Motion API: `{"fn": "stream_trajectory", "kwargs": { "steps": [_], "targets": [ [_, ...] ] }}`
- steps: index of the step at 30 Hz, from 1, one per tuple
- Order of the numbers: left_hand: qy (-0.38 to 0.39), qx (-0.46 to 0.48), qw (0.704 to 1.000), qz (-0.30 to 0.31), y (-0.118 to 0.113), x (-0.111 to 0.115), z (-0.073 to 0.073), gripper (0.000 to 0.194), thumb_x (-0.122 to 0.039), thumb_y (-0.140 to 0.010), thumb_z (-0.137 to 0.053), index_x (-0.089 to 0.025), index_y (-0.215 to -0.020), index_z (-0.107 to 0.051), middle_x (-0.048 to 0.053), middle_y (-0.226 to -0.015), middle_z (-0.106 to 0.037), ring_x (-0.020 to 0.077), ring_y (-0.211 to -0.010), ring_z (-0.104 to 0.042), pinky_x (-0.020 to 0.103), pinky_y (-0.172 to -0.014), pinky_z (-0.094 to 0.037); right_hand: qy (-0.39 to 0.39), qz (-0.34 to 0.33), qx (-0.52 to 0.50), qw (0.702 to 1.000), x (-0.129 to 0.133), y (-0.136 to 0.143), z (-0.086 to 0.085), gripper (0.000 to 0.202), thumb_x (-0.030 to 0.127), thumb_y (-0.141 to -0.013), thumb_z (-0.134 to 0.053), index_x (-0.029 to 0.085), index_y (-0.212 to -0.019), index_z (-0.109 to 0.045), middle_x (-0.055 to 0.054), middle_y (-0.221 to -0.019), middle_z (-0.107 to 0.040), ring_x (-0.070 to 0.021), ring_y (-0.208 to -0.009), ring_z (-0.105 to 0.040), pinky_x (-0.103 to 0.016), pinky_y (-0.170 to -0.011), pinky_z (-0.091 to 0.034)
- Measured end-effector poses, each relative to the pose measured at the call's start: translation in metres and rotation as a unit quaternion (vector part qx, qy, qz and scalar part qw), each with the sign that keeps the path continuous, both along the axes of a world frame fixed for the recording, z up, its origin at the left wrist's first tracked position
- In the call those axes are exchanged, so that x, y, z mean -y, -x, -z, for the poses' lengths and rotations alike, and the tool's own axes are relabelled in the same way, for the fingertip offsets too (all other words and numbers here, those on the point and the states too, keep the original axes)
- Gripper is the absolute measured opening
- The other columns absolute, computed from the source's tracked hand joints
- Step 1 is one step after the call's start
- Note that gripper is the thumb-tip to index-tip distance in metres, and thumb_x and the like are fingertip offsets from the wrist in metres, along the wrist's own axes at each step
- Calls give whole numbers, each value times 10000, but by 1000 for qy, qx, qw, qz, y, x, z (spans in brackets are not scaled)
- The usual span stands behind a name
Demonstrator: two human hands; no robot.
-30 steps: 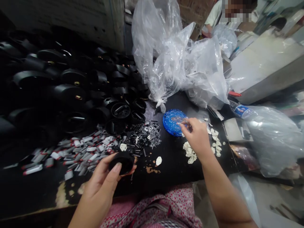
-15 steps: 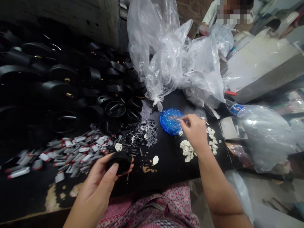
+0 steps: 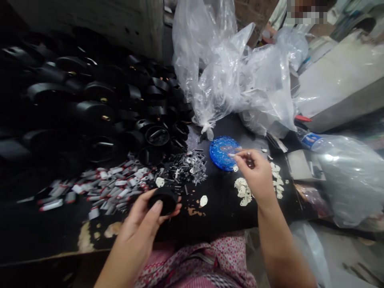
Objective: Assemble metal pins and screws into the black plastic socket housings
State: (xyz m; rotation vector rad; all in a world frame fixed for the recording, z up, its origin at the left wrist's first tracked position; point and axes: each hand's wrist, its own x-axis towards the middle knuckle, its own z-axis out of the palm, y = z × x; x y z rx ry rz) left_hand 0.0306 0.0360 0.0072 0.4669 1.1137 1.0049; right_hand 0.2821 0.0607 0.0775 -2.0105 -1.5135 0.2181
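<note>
My left hand (image 3: 144, 224) is closed round a round black plastic housing (image 3: 164, 200), its hollow side turned up, above the table's front edge. My right hand (image 3: 258, 176) pinches a small pale stick-like piece (image 3: 232, 155) over a round blue lid (image 3: 213, 160) smeared with clear, shiny grease. A dark thing shows among the curled fingers of that hand; I cannot make out what it is. Beside and below the right hand lie cream-coloured flat plates (image 3: 243, 193) with holes. One single plate (image 3: 203, 201) lies between the two hands.
Grey-and-white sleeves with red ends (image 3: 115, 186) are heaped at left, beside small springs and pins (image 3: 192, 166). Black housings (image 3: 96, 112) are piled behind them. Clear plastic bags (image 3: 210, 72) stand at the back. A small open box (image 3: 303, 164) is at right; another person is beyond.
The whole scene has shifted right in the picture as the camera turned. Both hands keep nearly the same places and grips; the pale piece in the right fingers shows more clearly.
</note>
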Motion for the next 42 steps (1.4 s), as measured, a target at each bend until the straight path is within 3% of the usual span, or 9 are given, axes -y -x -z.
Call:
{"fn": "stream_trajectory", "kwargs": {
  "steps": [4, 6, 15, 22, 25, 31, 37, 39, 42],
  "targets": [
    [37, 106, 993, 25, -12, -3, -17, 309, -391, -773, -775, -211, -1011, -698, 61, -866, -782, 213, -743, -743, 321, -700, -626, 8, -23, -290, 957, 16, 41, -5, 173, 394, -837, -663, 226, -799, -655, 40, -628, -555, -105, -528, -466, -256, -512, -379],
    [51, 156, 985, 46, -14, -6, -26, 278, -373, -764, -788, -197, -968, -717, 73, -856, -783, 209, -724, -742, 314, -675, -629, 30, -50, -347, 936, 21, 60, -10, 167, 386, -824, -677, 225, -780, -659, 45, -619, -550, -97, -517, -460, -243, -489, -373],
    [78, 237, 966, 73, -7, -4, -33, 176, -310, -790, -781, -198, -920, -741, 43, -890, -768, 176, -730, -730, 281, -685, -614, 43, -134, -225, 964, 28, 86, -26, 42, 271, -872, -666, 239, -848, -679, 40, -770, -660, -98, -659, -571, -227, -609, -441],
    [-137, -54, 983, 110, 7, 5, -29, 190, -337, -909, -641, -289, -1082, -704, 8, -1104, -699, 185, -1071, -640, 251, -953, -472, 56, -206, -147, 966, 32, 84, -25, 31, 238, -878, -673, 242, -848, -678, 47, -746, -644, -117, -700, -563, -293, -698, -402],
    [-128, -29, 980, 150, 13, 5, -23, 208, -369, -924, -608, -309, -1109, -682, 12, -1138, -682, 211, -1108, -616, 291, -976, -451, 64, -235, -144, 959, 33, 80, -26, 47, 272, -882, -688, 249, -921, -701, 36, -784, -673, -122, -710, -567, -310, -724, -390],
    [-102, 3, 969, 226, 27, 11, -15, 183, -385, -913, -616, -338, -1073, -693, 1, -1046, -675, 207, -1053, -616, 287, -931, -463, 253, -261, -385, 848, 40, 71, -15, 194, 394, -885, -661, 232, -952, -744, 10, -811, -694, -126, -737, -603, -265, -682, -444],
    [-98, -28, 955, 279, 44, 24, -13, 156, -340, -901, -645, -328, -1034, -725, -15, -961, -698, 165, -946, -642, 220, -851, -491, 325, -233, -421, 814, 42, 79, -4, 193, 381, -823, -719, 201, -755, -719, 34, -660, -647, -107, -605, -542, -249, -589, -413],
    [-52, 0, 971, 234, 44, 28, -7, 165, -351, -895, -652, -316, -1040, -722, -6, -971, -717, 179, -947, -665, 247, -847, -518, 310, -247, -364, 843, 37, 84, 0, 165, 345, -894, -640, 216, -857, -736, 27, -697, -680, -122, -647, -586, -274, -645, -422],
    [23, 62, 994, 87, 36, 28, -2, 189, -361, -893, -656, -299, -1064, -708, 2, -1038, -740, 187, -949, -699, 293, -869, -557, 223, -238, -115, 938, 26, 92, 9, 182, 250, -964, -541, 224, -999, -718, -13, -882, -731, -178, -840, -641, -355, -799, -379]
  ]
}}
